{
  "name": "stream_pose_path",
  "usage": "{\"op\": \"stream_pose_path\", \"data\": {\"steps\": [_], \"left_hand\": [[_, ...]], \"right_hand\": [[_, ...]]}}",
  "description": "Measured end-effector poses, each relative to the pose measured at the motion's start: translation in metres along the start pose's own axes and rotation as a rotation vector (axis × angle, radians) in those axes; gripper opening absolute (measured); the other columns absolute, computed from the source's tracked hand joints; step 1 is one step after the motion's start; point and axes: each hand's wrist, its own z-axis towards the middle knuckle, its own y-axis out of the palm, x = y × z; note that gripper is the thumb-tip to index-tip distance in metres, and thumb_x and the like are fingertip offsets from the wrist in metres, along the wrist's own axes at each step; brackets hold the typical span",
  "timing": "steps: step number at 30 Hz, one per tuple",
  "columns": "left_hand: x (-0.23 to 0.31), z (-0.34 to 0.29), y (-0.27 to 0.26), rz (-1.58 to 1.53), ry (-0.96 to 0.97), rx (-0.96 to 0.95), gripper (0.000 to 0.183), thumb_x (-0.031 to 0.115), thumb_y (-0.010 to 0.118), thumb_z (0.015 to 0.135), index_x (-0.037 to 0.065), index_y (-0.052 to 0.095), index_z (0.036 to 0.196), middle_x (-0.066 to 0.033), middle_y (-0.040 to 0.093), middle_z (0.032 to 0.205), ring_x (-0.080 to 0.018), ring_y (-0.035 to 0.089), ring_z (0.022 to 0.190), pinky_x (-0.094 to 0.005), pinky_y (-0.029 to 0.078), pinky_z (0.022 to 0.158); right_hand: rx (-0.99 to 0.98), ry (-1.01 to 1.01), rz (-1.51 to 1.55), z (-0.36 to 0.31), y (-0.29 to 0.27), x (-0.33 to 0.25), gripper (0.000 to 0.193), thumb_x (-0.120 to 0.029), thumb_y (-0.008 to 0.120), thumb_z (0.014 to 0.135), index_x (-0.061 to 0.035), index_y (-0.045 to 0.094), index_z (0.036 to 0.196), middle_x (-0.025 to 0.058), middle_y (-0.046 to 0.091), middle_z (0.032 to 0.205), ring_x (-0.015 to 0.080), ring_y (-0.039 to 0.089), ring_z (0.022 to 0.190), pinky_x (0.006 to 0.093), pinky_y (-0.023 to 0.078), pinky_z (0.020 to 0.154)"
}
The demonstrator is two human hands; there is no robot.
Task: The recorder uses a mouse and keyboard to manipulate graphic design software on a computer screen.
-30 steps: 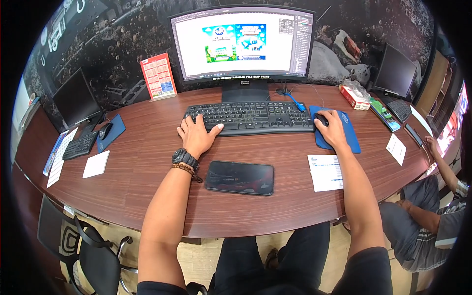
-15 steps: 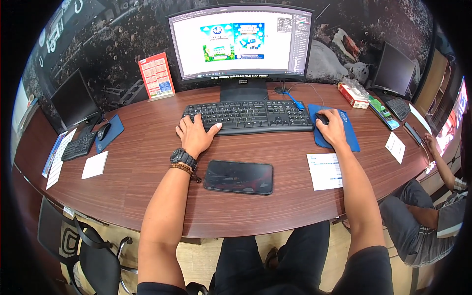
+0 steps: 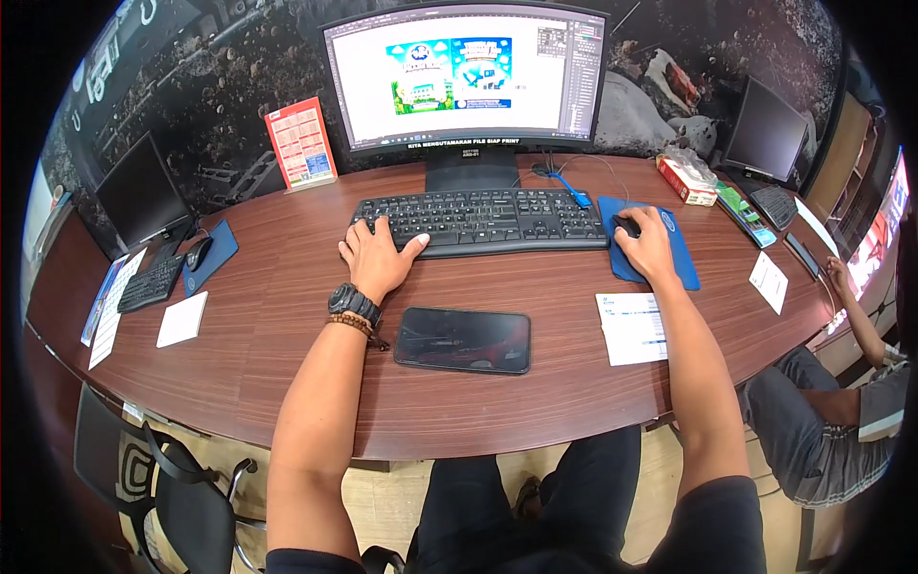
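My left hand (image 3: 377, 260) lies on the left end of a black keyboard (image 3: 488, 222), fingers spread, thumb by the lower key row. A black watch and beaded bracelets ring that wrist. On a blue mouse pad (image 3: 681, 251) to the right, my right hand (image 3: 648, 245) is wrapped over a dark computer mouse (image 3: 626, 227), mostly hidden under the fingers. Behind the keyboard stands a wide curved monitor (image 3: 555, 86) showing two blue and green poster designs in an editing window. A black smartphone (image 3: 463, 341) lies flat between my forearms.
A printed paper (image 3: 631, 330) lies partly under my right forearm. A red desk calendar (image 3: 302, 143) stands left of the monitor, a red-and-white box (image 3: 687, 180) to its right. Side workstations have dark monitors (image 3: 143, 196). Another person's hand (image 3: 838, 279) rests at the far right edge.
The view has shifted very slightly, so the desk sits a little higher in the picture. Both hands keep their places on the keyboard and mouse.
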Motion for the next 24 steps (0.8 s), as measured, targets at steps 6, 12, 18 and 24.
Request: {"op": "stream_pose_path", "data": {"steps": [6,12,18,24], "left_hand": [[-0.0009,-0.0007,-0.0001,0.010,0.001,0.008,0.087,0.065,0.062,0.087,-0.002,0.047,0.141,-0.0339,0.038,0.143,-0.0469,0.028,0.140,-0.0607,0.017,0.114],[-0.0006,0.0010,0.0025,0.012,0.008,0.016,0.087,0.065,0.062,0.087,-0.002,0.048,0.140,-0.0338,0.039,0.142,-0.0475,0.030,0.138,-0.0613,0.018,0.114],[-0.0021,-0.0002,0.0010,0.017,0.009,0.027,0.087,0.065,0.062,0.086,-0.002,0.048,0.140,-0.0337,0.039,0.142,-0.0476,0.030,0.138,-0.0615,0.019,0.113],[-0.0012,0.0004,0.0032,0.018,0.011,0.029,0.087,0.065,0.062,0.086,-0.002,0.048,0.140,-0.0334,0.039,0.142,-0.0474,0.030,0.138,-0.0613,0.019,0.113]], "right_hand": [[-0.008,0.008,0.002,-0.0009,-0.0018,-0.0044,0.033,-0.021,0.065,0.079,-0.0057,0.070,0.108,0.0163,0.062,0.113,0.0355,0.061,0.107,0.0422,0.049,0.094],[0.013,-0.018,0.002,-0.0011,-0.0008,0.0013,0.032,-0.020,0.065,0.078,-0.0063,0.071,0.106,0.0162,0.062,0.113,0.0361,0.062,0.106,0.0428,0.050,0.094],[0.007,-0.022,0.012,-0.0012,0.0001,-0.0001,0.033,-0.020,0.065,0.078,-0.0063,0.071,0.106,0.0159,0.062,0.113,0.0360,0.061,0.107,0.0426,0.049,0.094],[-0.012,-0.005,-0.005,-0.0009,-0.0008,0.0026,0.034,-0.021,0.064,0.078,-0.0068,0.070,0.108,0.0155,0.062,0.113,0.0361,0.061,0.107,0.0428,0.049,0.094]]}}
